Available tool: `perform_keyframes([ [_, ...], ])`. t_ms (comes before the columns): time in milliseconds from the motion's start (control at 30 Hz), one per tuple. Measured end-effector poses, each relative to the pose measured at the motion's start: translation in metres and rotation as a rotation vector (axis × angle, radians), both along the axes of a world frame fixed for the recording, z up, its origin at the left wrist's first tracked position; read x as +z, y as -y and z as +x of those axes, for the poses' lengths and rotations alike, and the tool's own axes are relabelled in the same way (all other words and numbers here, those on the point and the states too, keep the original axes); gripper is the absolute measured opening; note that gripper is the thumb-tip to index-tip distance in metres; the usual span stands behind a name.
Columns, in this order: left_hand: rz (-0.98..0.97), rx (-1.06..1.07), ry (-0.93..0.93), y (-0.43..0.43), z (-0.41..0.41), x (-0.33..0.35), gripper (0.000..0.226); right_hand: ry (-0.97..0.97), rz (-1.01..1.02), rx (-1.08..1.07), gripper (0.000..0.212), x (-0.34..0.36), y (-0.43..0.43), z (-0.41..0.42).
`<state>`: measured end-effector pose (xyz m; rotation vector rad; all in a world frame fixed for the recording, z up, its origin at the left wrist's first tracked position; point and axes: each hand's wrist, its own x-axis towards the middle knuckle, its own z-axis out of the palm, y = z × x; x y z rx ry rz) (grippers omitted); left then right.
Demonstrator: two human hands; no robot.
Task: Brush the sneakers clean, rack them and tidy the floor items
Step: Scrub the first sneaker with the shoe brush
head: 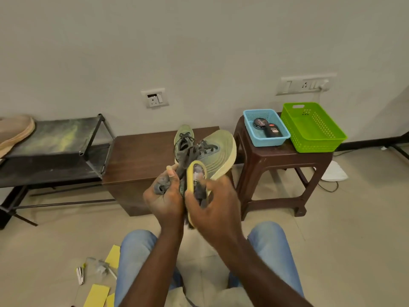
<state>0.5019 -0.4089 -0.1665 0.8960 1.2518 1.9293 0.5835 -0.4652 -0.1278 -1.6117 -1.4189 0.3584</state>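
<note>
I hold a grey-green sneaker (218,151) with a pale yellow sole up in front of me, sole turned to the right. My left hand (164,196) grips its grey heel end and dark laces. My right hand (212,207) is closed around a yellow-framed brush (192,178) pressed against the sneaker's side; its bristles are mostly hidden. The second sneaker (183,136) lies on the low brown table (137,151) just behind the held one. A black metal shoe rack (59,149) stands at the left.
A beige shoe (15,131) rests on the rack's top left. On a brown plastic stool (278,173) sit a blue basket (265,138) with polish containers and a green basket (318,138). Yellow cards (97,294) and small metal bits (80,275) litter the floor lower left.
</note>
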Motion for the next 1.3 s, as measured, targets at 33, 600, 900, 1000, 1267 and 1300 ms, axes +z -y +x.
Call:
perform_keyframes([
  [33, -0.005, -0.001, 0.009, -0.001, -0.002, -0.001, 0.018, 0.001, 0.017, 0.046, 0.035, -0.001, 0.006, -0.003],
  [600, -0.065, 0.032, 0.054, -0.009, -0.001, -0.001, 0.014, 0.069, -0.018, 0.14, 0.031, -0.003, -0.004, 0.008],
  [900, -0.092, -0.008, 0.046, -0.006, 0.007, 0.005, 0.023, 0.151, -0.079, -0.041, 0.03, -0.007, -0.049, 0.037],
  [1000, -0.137, 0.012, 0.064, -0.009, 0.002, 0.004, 0.015, 0.078, 0.053, 0.102, 0.031, -0.012, 0.001, 0.002],
  [1267, -0.102, -0.026, 0.062, -0.003, 0.007, 0.011, 0.014, 0.135, -0.015, -0.152, 0.034, -0.023, -0.064, 0.064],
  [1300, -0.105, -0.034, 0.059, -0.002, 0.008, 0.011, 0.014, 0.129, -0.01, -0.16, 0.03, -0.024, -0.064, 0.062],
])
